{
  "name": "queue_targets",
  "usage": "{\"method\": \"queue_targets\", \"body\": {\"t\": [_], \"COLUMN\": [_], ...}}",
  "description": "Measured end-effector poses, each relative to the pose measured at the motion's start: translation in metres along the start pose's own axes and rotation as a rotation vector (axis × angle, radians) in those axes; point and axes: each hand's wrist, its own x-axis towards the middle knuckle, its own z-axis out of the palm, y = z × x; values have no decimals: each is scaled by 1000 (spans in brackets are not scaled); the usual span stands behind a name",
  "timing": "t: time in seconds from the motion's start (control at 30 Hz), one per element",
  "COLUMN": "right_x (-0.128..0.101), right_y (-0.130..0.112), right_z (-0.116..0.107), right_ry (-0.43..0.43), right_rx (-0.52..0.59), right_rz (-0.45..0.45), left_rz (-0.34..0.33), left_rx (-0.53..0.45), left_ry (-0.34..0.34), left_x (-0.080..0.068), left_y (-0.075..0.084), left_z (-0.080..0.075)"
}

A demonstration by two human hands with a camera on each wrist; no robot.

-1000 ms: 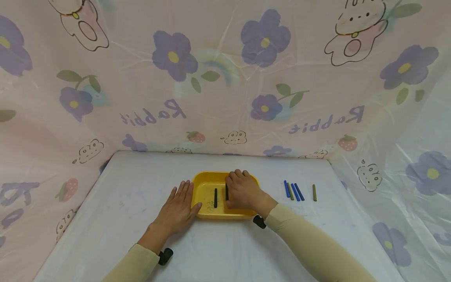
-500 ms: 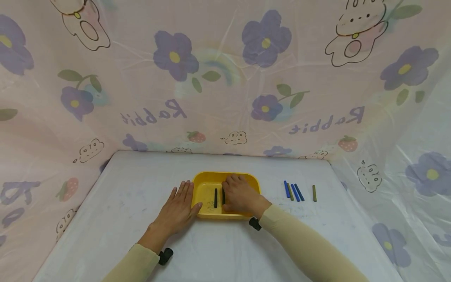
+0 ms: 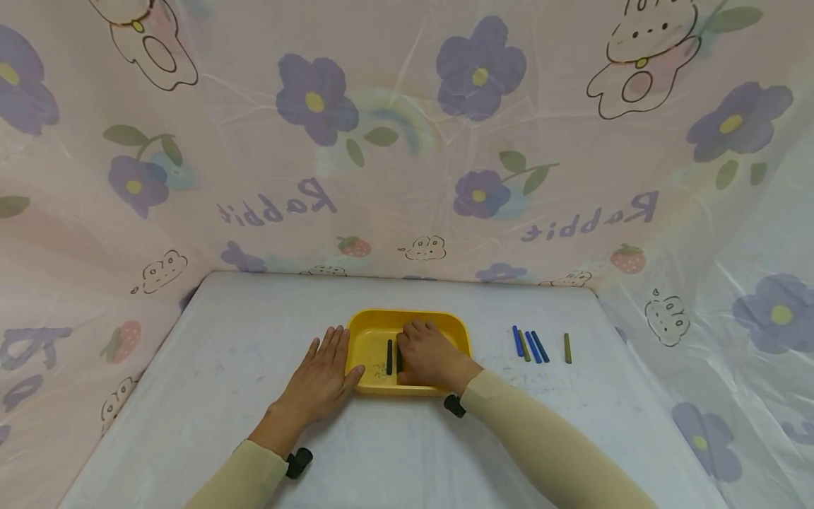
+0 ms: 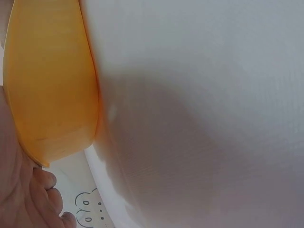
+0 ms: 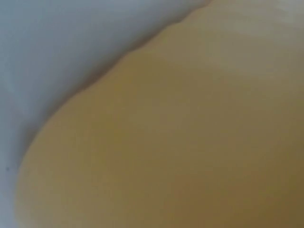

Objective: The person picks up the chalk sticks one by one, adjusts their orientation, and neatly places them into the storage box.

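A yellow tray point(image 3: 372, 389) sits on the white table in the head view. Inside it a dark crayon-like stick point(image 3: 389, 357) lies lengthwise away from me. Close to its right, my right hand point(image 3: 430, 355) reaches into the tray and holds a second dark stick point(image 3: 399, 353) between thumb and fingertips, largely covered by the hand. My left hand point(image 3: 321, 371) lies with straight fingers along the tray's left rim, the thumb over the near left corner. In the left wrist view, that hand point(image 4: 19, 175) rests against the tray's wall point(image 4: 54, 85). A blurred yellow surface fills most of the right wrist view.
Right of the tray, several blue and olive sticks point(image 3: 532, 346) lie in a loose group. One olive stick point(image 3: 568, 348) lies apart, farther right. The table point(image 3: 267, 318) bears faint smudges, and a patterned curtain point(image 3: 394, 170) surrounds its back and sides.
My right hand has slid left inside the tray with the dark stick, narrowing the gap to the other dark stick. The left hand and tray have stayed put.
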Motion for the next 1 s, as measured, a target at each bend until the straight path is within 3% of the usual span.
{"method": "queue_targets", "body": {"t": [0.63, 1.0], "right_x": [5, 6], "right_y": [-4, -4], "right_z": [0, -3], "right_ry": [11, 2], "right_rx": [35, 48], "right_rz": [-11, -2], "left_rz": [-3, 3], "left_rx": [-8, -27], "left_ry": [-4, 57], "left_x": [0, -3], "left_y": [2, 3], "left_z": [-2, -1]}}
